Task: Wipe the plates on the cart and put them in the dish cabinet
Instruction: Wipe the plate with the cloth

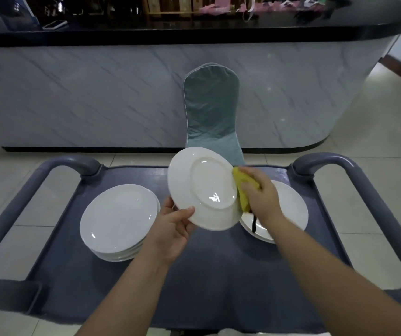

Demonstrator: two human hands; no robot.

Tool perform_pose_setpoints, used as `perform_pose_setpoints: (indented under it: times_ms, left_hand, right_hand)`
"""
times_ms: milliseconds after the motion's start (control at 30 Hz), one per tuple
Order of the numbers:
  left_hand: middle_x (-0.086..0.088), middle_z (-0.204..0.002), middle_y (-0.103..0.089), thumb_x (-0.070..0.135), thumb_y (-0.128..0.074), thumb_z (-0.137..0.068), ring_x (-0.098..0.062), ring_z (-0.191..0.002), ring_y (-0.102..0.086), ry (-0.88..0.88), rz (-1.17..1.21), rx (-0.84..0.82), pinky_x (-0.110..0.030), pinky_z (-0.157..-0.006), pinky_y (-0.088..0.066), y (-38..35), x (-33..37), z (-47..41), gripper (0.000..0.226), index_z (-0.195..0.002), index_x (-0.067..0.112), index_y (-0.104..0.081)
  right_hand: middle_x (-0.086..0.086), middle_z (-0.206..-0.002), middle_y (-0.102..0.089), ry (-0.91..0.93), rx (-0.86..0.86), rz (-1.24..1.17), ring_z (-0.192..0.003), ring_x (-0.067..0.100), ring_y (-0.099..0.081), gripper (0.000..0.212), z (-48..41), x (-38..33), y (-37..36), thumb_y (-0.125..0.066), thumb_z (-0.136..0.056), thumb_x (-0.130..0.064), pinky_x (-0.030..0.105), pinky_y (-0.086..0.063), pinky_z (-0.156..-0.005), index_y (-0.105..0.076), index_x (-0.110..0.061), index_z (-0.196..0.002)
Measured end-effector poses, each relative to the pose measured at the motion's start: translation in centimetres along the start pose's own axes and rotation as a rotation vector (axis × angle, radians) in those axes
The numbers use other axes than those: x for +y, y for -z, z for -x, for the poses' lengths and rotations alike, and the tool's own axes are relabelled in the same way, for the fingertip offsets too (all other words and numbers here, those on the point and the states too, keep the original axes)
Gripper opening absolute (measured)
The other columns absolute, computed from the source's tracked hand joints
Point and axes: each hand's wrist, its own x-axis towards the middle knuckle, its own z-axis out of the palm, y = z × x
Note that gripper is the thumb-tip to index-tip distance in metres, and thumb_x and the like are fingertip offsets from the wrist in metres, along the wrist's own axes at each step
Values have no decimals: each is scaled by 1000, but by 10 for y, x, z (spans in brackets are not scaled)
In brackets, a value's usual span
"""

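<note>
Head view: looks down over a grey cart toward a marble-patterned counter; no writing is legible on anything here.
Counter: pale veined front, glossy black top, with blurred items along it.
Cart: blue-grey tray top with a looped handle at each side.
Chair: teal fabric cover, standing between cart and counter.
Left stack: several plain white plates, face up on the cart's left part.
Right stack: a lower pile of white plates, partly hidden by the right forearm.
Held plate: glossy white, unmarked, tilted above the cart's middle, with its underside and foot ring facing the camera.
Left hand: grips the plate's lower-left rim, thumb on the underside.
Right hand: clutches the cloth against the plate's right edge.
Yellow cloth: bunched, touching the rim.
</note>
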Motion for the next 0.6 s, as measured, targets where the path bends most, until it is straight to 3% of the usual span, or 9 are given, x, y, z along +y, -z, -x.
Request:
perform_pose_setpoints:
  times_ms: [67,100,267,367,433,533,600]
  left_hand:
    - [-6,-103,-70,-16,-58,-74,-20,-90,-70,2,-137,-33,-34,-72,-61,0,0,3,49,-115,12,-56]
    - [-8,-104,-70,-18,-60,-73,-21,-92,-70,-1,-176,-59,-33,-70,-60,-1,0,4,52,-116,12,-57]
    - [-8,-105,-69,-12,-58,-69,-20,-92,-69,-42,-62,-80,-33,-79,-59,0,15,-4,56,-119,13,-56]
    - [-9,-106,-70,-15,-59,-67,-21,-92,-70,-18,-33,-103,-32,-76,-60,12,14,-2,58,-118,12,-57]
    - [-8,-104,-70,-19,-61,-62,-20,-91,-70,19,-63,-110,-30,-73,-60,16,6,1,59,-112,12,-59]
    - [-9,-106,-68,-12,-62,-61,-22,-93,-68,67,-142,-149,-34,-77,-59,12,-4,2,57,-112,11,-58]
    - [-9,-106,-66,-12,-63,-59,-23,-94,-66,65,-186,-166,-36,-78,-57,6,-8,-1,57,-110,13,-58]
  right_hand:
    - [-11,-110,-61,-132,-16,-11,-109,17,-58,30,-39,-24,-8,-61,-86,-14,44,-46,-101,-69,-36,-105]
    - [-8,-114,-60,-80,-21,13,-111,21,-55,30,-51,-36,-17,-61,-86,-16,43,-44,-103,-69,-34,-107]
    - [-5,-141,-47,498,-342,221,-115,30,-45,45,1,-75,-43,-58,-81,-25,36,-28,-107,-63,-30,-125]
    - [-3,-143,-46,616,-384,230,-116,28,-43,41,43,-41,-5,-57,-85,-25,32,-27,-109,-64,-26,-126]
    - [-10,-142,-46,515,-288,222,-121,20,-42,41,51,-12,19,-56,-85,-28,30,-27,-109,-62,-32,-125]
    - [-18,-124,-53,178,-56,96,-114,-3,-47,38,11,-7,19,-56,-80,-27,36,-37,-104,-64,-36,-116]
    - [-17,-113,-55,77,17,71,-106,5,-51,34,-24,-31,3,-56,-79,-23,42,-40,-101,-64,-36,-110]
